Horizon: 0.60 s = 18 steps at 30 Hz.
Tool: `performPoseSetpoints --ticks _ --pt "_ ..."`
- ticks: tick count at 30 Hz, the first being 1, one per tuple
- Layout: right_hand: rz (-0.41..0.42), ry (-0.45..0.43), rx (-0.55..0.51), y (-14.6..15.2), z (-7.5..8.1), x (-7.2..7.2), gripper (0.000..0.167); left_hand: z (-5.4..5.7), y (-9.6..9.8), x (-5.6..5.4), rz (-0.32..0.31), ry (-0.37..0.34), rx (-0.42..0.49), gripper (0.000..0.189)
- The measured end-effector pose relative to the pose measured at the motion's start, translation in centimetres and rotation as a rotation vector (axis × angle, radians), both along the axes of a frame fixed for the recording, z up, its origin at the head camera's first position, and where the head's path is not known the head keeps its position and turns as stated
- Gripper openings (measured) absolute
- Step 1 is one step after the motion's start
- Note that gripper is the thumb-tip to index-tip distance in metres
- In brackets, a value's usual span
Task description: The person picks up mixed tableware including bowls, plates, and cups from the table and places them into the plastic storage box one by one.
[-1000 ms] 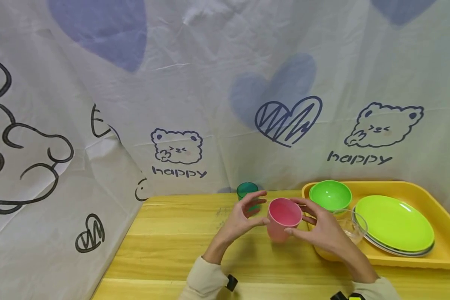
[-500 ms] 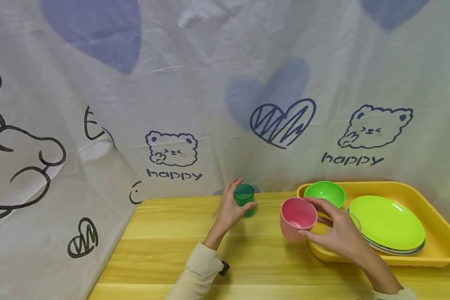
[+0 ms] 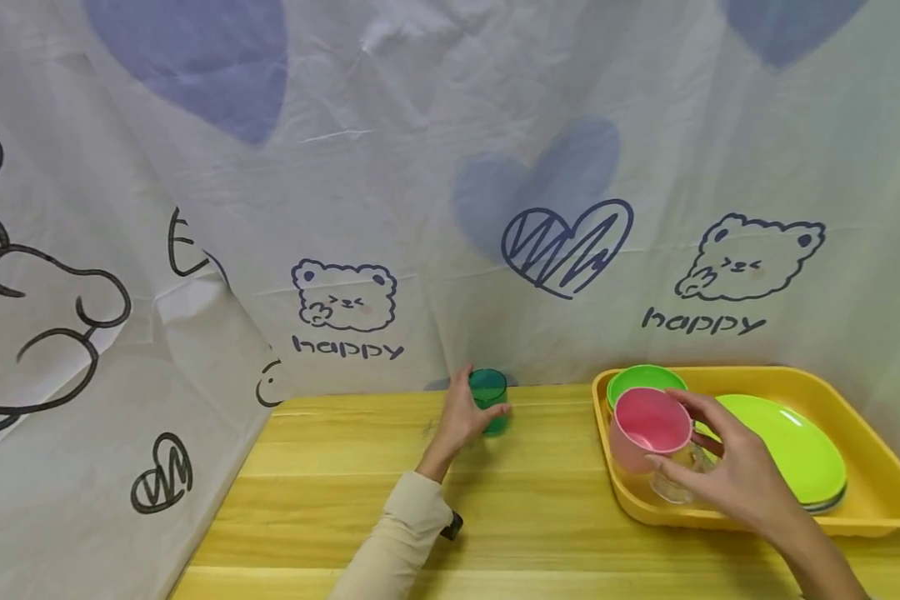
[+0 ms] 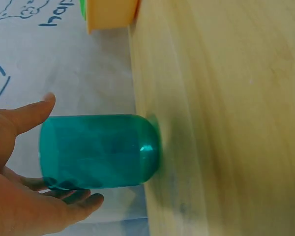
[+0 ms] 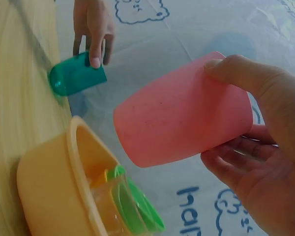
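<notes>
In the head view, my right hand (image 3: pixel 727 454) holds a pink cup (image 3: pixel 648 433) by its rim end, thumb on the near side and fingers on the far side. The cup is over the left end of the yellow tray (image 3: pixel 888 492). The right wrist view shows the pink cup (image 5: pixel 182 113) tilted in the hand, its base above the tray. My left hand (image 3: pixel 461 417) is around a see-through green cup (image 3: pixel 489 392) standing upright near the table's back edge. From the left wrist, the thumb lies at the rim of the green cup (image 4: pixel 98 152) and the fingers curl along its other side.
Inside the tray are a green bowl (image 3: pixel 641 379), a clear cup (image 3: pixel 672 487) partly hidden by the pink cup, and stacked plates with a lime plate (image 3: pixel 798 450) on top. A printed white cloth (image 3: pixel 435 208) hangs behind the wooden table (image 3: pixel 525 517).
The right hand has carried the pink cup rightward from mid-table to over the tray. The left hand has left the pink cup and closed around the green cup at the back.
</notes>
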State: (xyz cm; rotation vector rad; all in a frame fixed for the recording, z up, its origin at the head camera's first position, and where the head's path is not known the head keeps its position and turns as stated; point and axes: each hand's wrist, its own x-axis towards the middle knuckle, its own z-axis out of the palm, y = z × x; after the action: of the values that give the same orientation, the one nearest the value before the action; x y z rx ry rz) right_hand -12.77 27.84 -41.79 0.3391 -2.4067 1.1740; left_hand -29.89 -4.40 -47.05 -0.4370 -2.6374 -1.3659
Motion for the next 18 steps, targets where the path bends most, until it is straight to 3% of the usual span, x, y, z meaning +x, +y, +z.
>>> performPoseSetpoints --ticks 10,18 --pt "-0.164 -0.007 0.028 2.5 -1.0 0.2 0.085 -1.0 0.0 -0.5 0.049 -0.02 0.09 0.084" --pt "-0.227 -0.065 0.025 3.4 -1.5 0.1 0.089 -1.1 -0.3 -0.4 0.067 -0.001 0.092 0.08"
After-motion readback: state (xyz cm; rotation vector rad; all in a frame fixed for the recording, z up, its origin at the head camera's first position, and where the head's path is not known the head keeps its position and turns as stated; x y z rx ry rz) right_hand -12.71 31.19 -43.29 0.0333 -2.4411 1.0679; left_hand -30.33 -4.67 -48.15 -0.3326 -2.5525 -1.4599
